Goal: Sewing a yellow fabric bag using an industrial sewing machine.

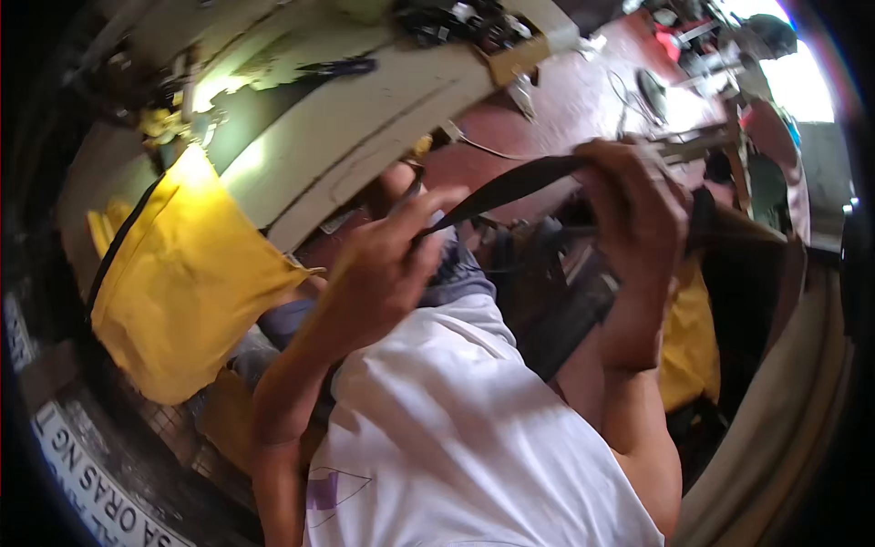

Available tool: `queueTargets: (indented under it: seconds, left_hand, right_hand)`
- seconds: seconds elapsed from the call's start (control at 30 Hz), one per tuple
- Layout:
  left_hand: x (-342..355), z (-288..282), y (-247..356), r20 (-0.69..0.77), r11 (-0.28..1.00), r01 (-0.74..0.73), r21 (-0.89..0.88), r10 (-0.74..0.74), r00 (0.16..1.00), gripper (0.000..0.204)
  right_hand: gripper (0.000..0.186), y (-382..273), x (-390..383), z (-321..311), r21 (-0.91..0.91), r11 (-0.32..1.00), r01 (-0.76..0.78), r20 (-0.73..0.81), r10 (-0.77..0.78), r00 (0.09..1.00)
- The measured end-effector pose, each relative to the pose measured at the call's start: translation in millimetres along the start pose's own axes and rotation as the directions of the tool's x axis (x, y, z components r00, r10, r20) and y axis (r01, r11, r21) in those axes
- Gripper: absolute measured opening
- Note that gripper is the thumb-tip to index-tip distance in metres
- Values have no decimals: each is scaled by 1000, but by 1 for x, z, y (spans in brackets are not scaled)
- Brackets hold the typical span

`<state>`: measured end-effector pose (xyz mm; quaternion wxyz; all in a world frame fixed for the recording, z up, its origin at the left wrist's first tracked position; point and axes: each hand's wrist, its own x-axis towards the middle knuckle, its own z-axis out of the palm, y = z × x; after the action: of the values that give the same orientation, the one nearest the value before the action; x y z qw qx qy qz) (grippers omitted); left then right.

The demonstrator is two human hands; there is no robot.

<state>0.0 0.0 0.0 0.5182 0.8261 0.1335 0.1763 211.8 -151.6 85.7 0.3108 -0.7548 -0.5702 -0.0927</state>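
A dark strap [515,185] stretches in a shallow arc between my two hands, above my lap. Its left end runs into the closed fingers of my left hand [378,273], in front of my white shirt [447,401]. Higher up on the right, my right hand [638,196] is closed round the other end, its fingers somewhat blurred. To my left, a yellow fabric piece [187,283] with a black strap along its side hangs over the edge of the worktable [365,137]. The strap's far ends are hidden or too blurred to follow.
A pair of dark-handled scissors [337,67] lies on the worktable, and a cardboard box [519,56] of dark items stands at its far end. More yellow fabric [690,337] is beyond my right forearm. Cluttered objects and a cable lie on the reddish floor [574,100].
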Motion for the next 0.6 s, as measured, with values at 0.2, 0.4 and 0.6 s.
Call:
queueTargets:
  seconds: [0.2,0.4,0.6]
  left_hand:
    - [-101,-113,-18,53,926,360,-111,-356,933,17]
    - [-155,-174,-18,-110,754,657,-11,-654,749,13]
    - [-102,-184,-34,-314,852,401,338,-299,901,14]
  right_hand:
    - [10,80,-14,25,-14,953,-301,45,302,952]
    - [13,131,-34,87,1,944,-329,182,324,929]
    - [29,123,-45,116,-569,818,-87,304,308,901]
